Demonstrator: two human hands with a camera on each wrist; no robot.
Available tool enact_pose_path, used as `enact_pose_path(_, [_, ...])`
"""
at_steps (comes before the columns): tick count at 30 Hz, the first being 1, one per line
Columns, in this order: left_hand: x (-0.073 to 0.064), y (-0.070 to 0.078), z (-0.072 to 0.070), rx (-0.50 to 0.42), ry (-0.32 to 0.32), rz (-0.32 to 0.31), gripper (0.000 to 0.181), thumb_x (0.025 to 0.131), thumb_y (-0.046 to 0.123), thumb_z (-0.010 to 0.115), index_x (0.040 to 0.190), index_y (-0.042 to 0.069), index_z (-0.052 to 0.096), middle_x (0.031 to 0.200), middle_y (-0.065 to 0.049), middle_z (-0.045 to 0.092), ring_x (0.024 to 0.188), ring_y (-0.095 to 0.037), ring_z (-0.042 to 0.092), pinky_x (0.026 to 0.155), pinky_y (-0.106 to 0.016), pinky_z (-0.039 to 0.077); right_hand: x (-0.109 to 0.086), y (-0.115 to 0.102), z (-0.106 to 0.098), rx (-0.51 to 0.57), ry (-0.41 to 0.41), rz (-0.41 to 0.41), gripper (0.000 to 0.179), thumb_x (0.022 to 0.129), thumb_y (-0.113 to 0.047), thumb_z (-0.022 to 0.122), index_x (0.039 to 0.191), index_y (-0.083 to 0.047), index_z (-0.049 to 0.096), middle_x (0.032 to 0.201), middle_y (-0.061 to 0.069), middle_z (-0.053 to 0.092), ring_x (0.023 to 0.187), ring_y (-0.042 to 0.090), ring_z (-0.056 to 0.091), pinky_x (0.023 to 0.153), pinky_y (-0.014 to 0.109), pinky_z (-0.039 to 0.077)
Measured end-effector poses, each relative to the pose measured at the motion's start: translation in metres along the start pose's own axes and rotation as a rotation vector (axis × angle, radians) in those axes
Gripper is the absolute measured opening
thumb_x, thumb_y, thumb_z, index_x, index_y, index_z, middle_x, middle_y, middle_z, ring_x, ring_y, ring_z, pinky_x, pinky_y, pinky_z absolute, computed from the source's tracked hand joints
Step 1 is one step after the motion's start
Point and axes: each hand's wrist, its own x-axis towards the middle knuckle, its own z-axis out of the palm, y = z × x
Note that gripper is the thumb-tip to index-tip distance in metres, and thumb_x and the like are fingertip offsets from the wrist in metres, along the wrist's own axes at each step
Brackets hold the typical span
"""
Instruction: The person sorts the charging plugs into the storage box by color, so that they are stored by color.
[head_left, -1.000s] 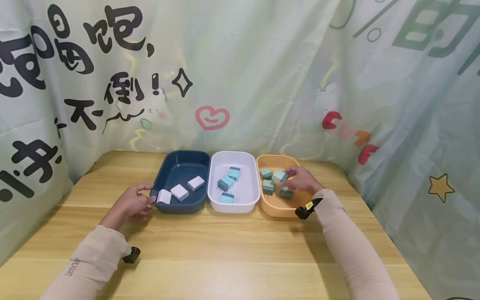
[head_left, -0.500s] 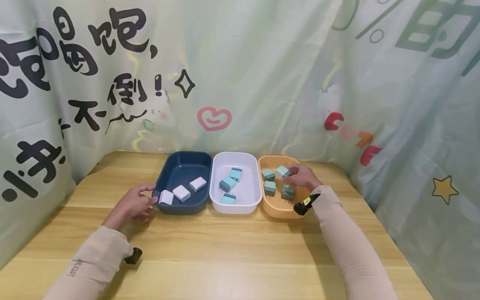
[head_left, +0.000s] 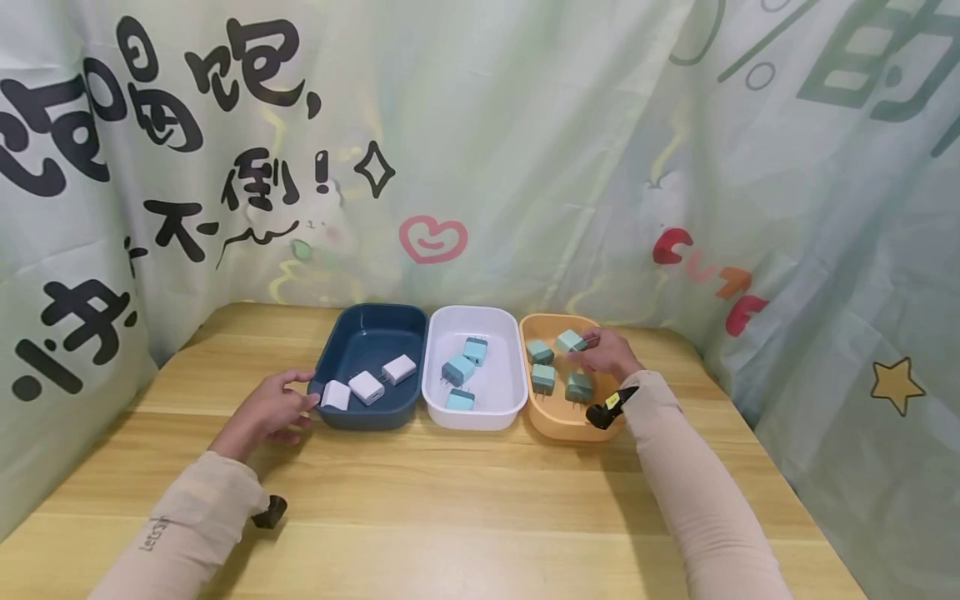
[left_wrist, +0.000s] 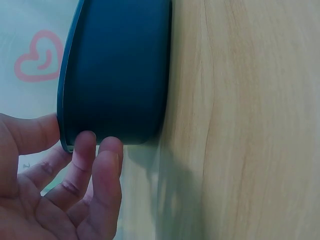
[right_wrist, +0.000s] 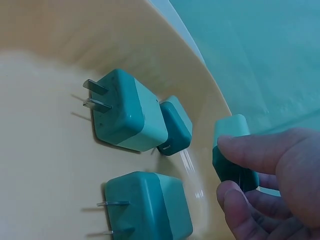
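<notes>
In the head view my right hand [head_left: 607,354] pinches a two-tone green wall charger [head_left: 571,341] between thumb and fingers, above the far part of the orange bin [head_left: 573,430]. In the right wrist view this charger [right_wrist: 231,150] is held at the bin's edge, its prongs largely hidden. Several other green chargers [right_wrist: 131,111] lie in that bin, metal prongs showing. My left hand [head_left: 273,408] grips the near left corner of the dark blue bin [head_left: 378,419]. From the left wrist, the thumb touches the rim and bent fingers [left_wrist: 106,170] meet the outer wall.
White chargers [head_left: 367,387] lie in the dark blue bin. Between the two outer bins stands a white bin [head_left: 476,417] with light blue chargers [head_left: 458,370]. All three bins are side by side on a wooden table [head_left: 450,508], before a printed curtain [head_left: 525,167].
My right hand has lifted the green charger slightly off the others, toward the bin's far side. My left hand keeps its place on the dark blue bin. The head view has shifted a little.
</notes>
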Motion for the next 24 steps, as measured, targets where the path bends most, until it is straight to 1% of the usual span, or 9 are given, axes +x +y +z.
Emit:
enact_pose_path(3, [0.001,0.001,0.001,-0.002,-0.003,0.004,0.058,0.099,0.014,0.054,0.149,0.002,0.029,0.109,-0.023,0.060,0.088,-0.027,0.063,0.064,-0.039,0.056,-0.002,0.000,-0.003,-0.037,0.007,-0.019,0.048,0.088,-0.014,0.070,0.126,0.007,0.051,0.118,0.025,0.056,0.084,0.025,0.062,0.074,0.034,0.052])
enact_pose_path(7, [0.002,0.002,0.001,-0.002,-0.007,0.005,0.058,0.099,0.014,0.054,0.149,0.001,0.029,0.109,-0.023,0.060,0.090,-0.029,0.064,0.065,-0.040,0.056,-0.005,0.002,-0.006,-0.027,-0.011,-0.049,0.048,0.092,-0.014,0.064,0.132,0.009,0.048,0.126,0.028,0.051,0.096,0.030,0.064,0.084,0.039,0.053])
enact_pose_path(12, [0.004,0.004,-0.002,0.016,-0.013,-0.002,0.059,0.099,0.015,0.055,0.149,0.001,0.029,0.115,-0.026,0.057,0.093,-0.031,0.064,0.066,-0.040,0.056,-0.006,0.005,-0.007,0.098,-0.078,-0.103,0.049,0.094,-0.010,0.061,0.134,0.013,0.043,0.129,0.031,0.049,0.100,0.034,0.062,0.088,0.044,0.051])
enact_pose_path(15, [0.005,0.003,-0.003,0.031,-0.007,0.009,0.059,0.098,0.016,0.056,0.149,0.000,0.030,0.118,-0.028,0.056,0.093,-0.031,0.064,0.066,-0.041,0.056,-0.008,0.006,-0.009,0.130,-0.121,-0.135,0.048,0.096,-0.009,0.059,0.135,0.013,0.042,0.129,0.031,0.049,0.102,0.037,0.061,0.088,0.045,0.051])
enact_pose_path(18, [0.006,0.000,-0.003,0.056,0.015,0.052,0.059,0.097,0.016,0.058,0.147,-0.001,0.032,0.114,-0.026,0.058,0.090,-0.030,0.064,0.064,-0.041,0.056,-0.014,0.005,-0.012,0.134,-0.159,-0.165,0.046,0.097,-0.009,0.056,0.135,0.013,0.041,0.129,0.032,0.048,0.104,0.041,0.060,0.089,0.047,0.051])
enact_pose_path(22, [0.004,-0.003,-0.004,0.115,0.049,0.125,0.059,0.095,0.018,0.062,0.144,-0.003,0.037,0.107,-0.024,0.061,0.084,-0.027,0.063,0.061,-0.040,0.056,-0.025,0.002,-0.016,0.153,-0.209,-0.204,0.046,0.099,-0.011,0.054,0.135,0.013,0.040,0.131,0.036,0.046,0.108,0.046,0.058,0.090,0.050,0.049])
enact_pose_path(24, [0.003,-0.005,-0.005,0.153,0.072,0.157,0.058,0.095,0.023,0.062,0.142,-0.002,0.040,0.109,-0.025,0.061,0.083,-0.028,0.063,0.062,-0.038,0.056,-0.030,0.002,-0.018,0.172,-0.229,-0.216,0.046,0.100,-0.013,0.054,0.135,0.014,0.039,0.132,0.037,0.045,0.109,0.047,0.057,0.090,0.050,0.049])
